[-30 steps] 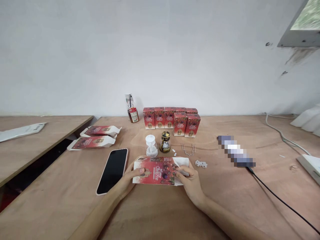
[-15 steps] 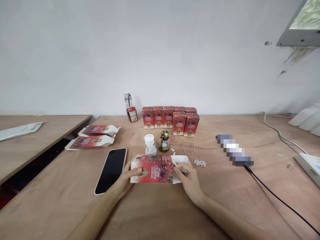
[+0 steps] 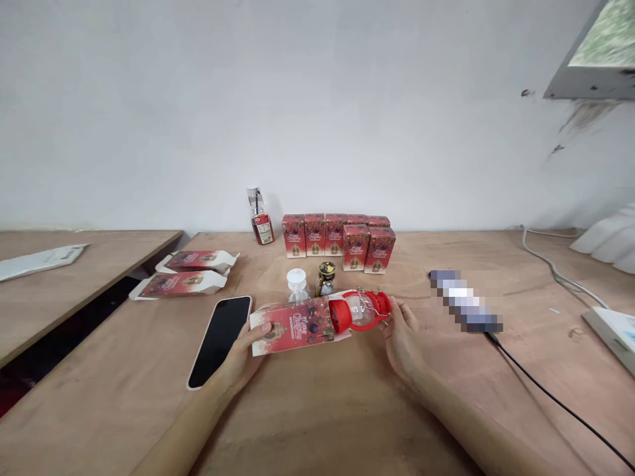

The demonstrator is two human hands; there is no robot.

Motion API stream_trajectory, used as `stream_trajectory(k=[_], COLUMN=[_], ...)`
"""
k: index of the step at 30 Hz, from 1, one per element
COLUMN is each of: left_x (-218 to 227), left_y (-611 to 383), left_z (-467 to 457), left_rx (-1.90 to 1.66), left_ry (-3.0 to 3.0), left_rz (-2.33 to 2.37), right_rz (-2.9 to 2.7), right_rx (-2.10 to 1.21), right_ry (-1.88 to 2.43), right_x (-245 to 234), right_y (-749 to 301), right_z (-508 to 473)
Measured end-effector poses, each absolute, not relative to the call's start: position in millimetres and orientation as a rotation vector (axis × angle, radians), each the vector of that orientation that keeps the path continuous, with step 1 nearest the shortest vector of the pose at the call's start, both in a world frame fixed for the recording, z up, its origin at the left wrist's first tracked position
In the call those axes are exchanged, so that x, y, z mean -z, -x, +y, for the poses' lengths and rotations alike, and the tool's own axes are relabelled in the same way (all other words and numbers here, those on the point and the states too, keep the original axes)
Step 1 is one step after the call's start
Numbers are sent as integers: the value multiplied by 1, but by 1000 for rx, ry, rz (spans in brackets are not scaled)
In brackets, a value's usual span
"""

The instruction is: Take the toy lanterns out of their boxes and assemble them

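Head view shows a pale wall [image 3: 317, 99] across the upper frame and a wooden table [image 3: 317, 416], with its grain visible, across the lower part. Red Christmas boxes [image 3: 356, 248] stand upright at the centre, perhaps grouped to save room. Below them, the left hand [image 3: 243, 354] grips the left end of a printed carton [image 3: 292, 327], seemingly to steady it. The right hand [image 3: 404, 340] has its fingertips closed on the top of a red lantern [image 3: 361, 312], held sideways, likely so that its base faces the carton's right end; whether it enters, I cannot tell.
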State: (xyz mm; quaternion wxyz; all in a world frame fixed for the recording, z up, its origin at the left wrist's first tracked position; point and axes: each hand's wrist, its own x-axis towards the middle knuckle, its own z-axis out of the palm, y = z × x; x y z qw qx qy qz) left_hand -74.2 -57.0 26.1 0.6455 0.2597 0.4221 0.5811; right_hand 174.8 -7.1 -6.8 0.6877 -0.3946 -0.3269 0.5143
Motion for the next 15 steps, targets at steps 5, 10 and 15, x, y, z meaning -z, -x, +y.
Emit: stream_trajectory(k=[5,10,15], left_x=[-22,-28,-28], left_y=[74,74,78], left_z=[-56,-53,-52], left_rx=[-1379,-1508,-1431], left_ry=[-442,-339,-341], left_rz=[869,688,672], right_rz=[-549,-487,-782], right_rx=[-1117,-999,-876], right_ry=[875,853,841], right_x=[0,-13,-13], right_y=[-190,-198,-188], right_z=[7,8,-8])
